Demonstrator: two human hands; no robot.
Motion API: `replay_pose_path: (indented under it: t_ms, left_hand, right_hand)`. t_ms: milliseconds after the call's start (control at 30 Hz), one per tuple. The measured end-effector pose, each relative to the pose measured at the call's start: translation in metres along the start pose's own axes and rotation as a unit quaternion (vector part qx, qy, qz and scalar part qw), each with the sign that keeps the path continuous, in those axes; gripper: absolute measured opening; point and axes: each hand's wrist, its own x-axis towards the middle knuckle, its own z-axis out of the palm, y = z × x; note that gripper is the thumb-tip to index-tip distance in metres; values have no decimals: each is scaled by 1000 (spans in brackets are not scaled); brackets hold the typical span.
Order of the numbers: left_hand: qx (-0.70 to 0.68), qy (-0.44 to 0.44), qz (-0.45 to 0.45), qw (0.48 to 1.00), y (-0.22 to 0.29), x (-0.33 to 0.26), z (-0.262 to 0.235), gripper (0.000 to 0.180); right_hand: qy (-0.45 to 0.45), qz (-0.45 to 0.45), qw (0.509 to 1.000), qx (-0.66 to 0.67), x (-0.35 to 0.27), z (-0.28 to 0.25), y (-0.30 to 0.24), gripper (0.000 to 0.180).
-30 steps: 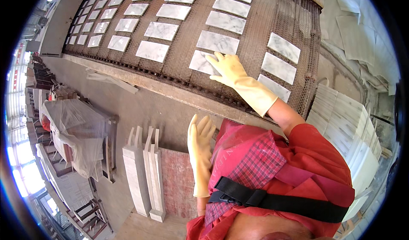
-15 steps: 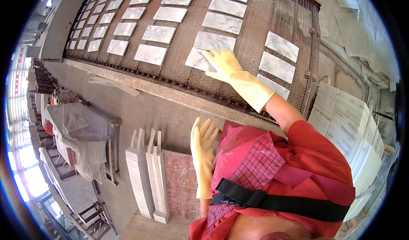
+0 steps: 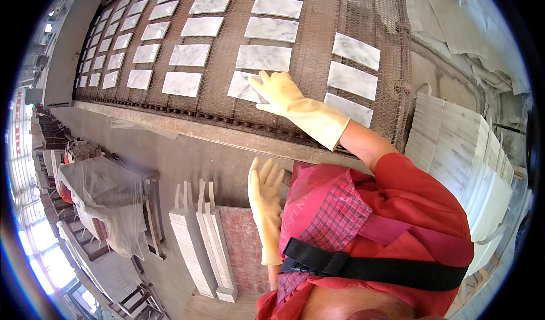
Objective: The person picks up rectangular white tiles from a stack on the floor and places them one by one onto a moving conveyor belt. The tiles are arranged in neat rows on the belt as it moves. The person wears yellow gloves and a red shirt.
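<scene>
My right hand (image 3: 279,95), in a cream rubber glove, rests on a white marble tile with grey veins (image 3: 243,85). Its fingers are spread over the tile's right part and hide that end. The tile lies flat on a brown wire-mesh conveyor belt (image 3: 218,87), closest to me in its row. A narrow gap parts it from a similar tile (image 3: 264,57) beyond. My left hand (image 3: 265,198), gloved alike, hangs beside my red apron (image 3: 304,198). Its fingers are stretched out and nothing shows in them.
Several more tiles lie in rows on the belt, three of them in a right-hand row (image 3: 352,80). A metal edge (image 3: 170,128) with a chain borders the belt. Pale stone strips (image 3: 193,252) stand at lower left; stacked slabs (image 3: 448,138) stand at right.
My right hand has drawn the nearest tile away from the one beyond, opening a gap between them. The view has shifted, so the belt appears farther left. My left hand still hangs low.
</scene>
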Motion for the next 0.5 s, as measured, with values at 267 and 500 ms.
replay_pose_path:
  t_ms: [267,500]
  left_hand:
    - [9,-15,5,1000,0,2,-2,69]
    - [-5,-22,5,1000,-4,7,-1,66]
  right_hand:
    - [-12,137,988,76,23,-29,59,70]
    - [88,69,994,22,23,15,91,70]
